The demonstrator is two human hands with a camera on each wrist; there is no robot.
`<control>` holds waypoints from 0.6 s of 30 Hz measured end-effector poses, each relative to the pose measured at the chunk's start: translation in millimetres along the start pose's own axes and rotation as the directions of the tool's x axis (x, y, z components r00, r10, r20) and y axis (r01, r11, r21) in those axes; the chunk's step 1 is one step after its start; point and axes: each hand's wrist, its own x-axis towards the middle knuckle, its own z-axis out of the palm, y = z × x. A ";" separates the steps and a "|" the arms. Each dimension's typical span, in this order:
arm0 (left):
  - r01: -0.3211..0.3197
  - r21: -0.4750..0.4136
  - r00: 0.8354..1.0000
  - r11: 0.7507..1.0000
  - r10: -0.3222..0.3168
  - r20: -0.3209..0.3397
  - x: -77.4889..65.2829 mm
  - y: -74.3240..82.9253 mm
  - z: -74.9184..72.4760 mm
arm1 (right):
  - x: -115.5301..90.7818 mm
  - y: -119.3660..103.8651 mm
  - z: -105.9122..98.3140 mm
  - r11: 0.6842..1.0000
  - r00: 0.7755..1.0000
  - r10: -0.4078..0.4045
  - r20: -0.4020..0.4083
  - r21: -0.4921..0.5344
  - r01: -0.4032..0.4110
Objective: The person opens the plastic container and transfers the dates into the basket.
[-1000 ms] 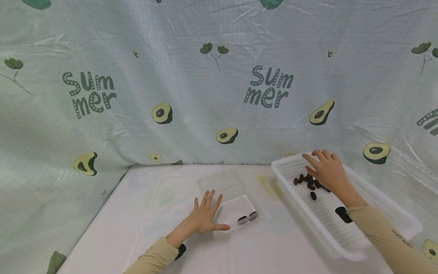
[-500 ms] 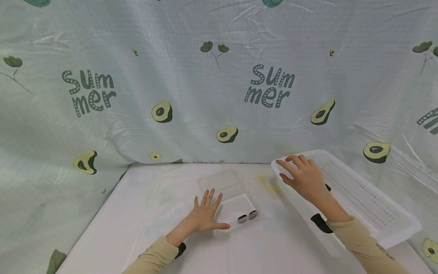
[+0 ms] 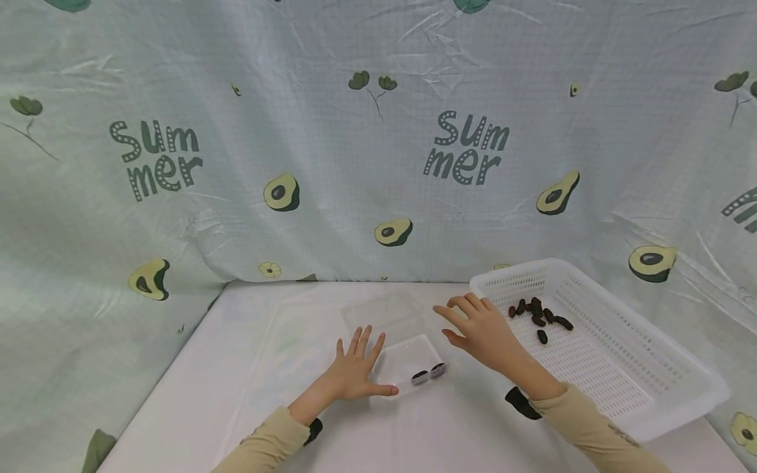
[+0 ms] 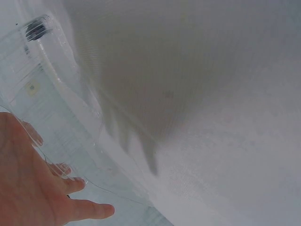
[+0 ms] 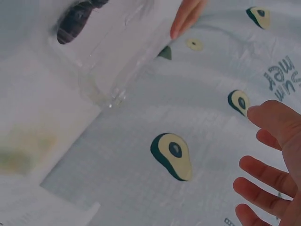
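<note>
In the head view my left hand [image 3: 353, 374] lies with its fingers spread over the left edge of a clear plastic box [image 3: 402, 361]. Two dark, date-like fruits [image 3: 428, 374] sit in the box's near right corner. Part of the box's edge is hidden by that hand. My right hand [image 3: 487, 334] is in the air between box and basket, thumb and fingers apart, with nothing seen between them. The right wrist view also shows this hand's fingers [image 5: 263, 193] bent and empty, one dark fruit [image 5: 75, 21] in the box beyond.
At the right stands a white perforated basket [image 3: 597, 368] with several dark fruits [image 3: 537, 315] near its far left end. A clear lid-like panel [image 3: 384, 312] lies behind the box. The white tabletop [image 3: 284, 355] ends at a printed curtain [image 3: 331, 164].
My right hand has moved left and down, out from over the basket toward the box, uncovering the fruits. My left hand and the box have not visibly moved.
</note>
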 end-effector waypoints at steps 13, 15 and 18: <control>0.023 0.014 1.000 1.000 -0.023 0.005 1.5 0.1 1.5 | -3.8 -11.3 35.8 0.952 0.911 -0.292 0.291 -0.006 0.307; 0.026 0.018 1.000 1.000 -0.026 0.007 1.7 0.3 2.1 | -4.0 -13.8 42.3 0.939 0.883 -0.325 0.340 0.006 0.343; 0.024 0.018 1.000 1.000 -0.024 0.003 2.0 0.6 2.1 | -4.8 -17.4 52.8 0.922 0.835 -0.360 0.417 0.020 0.387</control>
